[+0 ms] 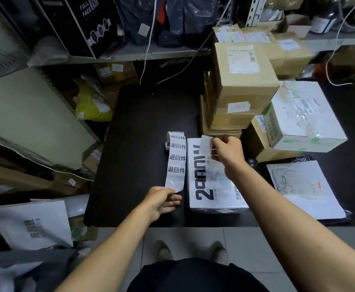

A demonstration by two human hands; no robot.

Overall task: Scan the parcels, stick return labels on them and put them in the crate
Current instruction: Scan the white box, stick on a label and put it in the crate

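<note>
A white parcel bag with large black lettering lies flat on the dark table, just in front of me. To its left runs a strip of return labels with black Chinese print, unrolled from a small roll at its far end. My left hand pinches the near, blank end of that strip. My right hand hovers over the far part of the parcel bag and holds one peeled label between its fingertips.
Stacked cardboard boxes stand at the back right, with a white box beside them. A white mailer lies to the right on the table. Shelving with boxes and bags fills the left and back; more white bags lie lower left.
</note>
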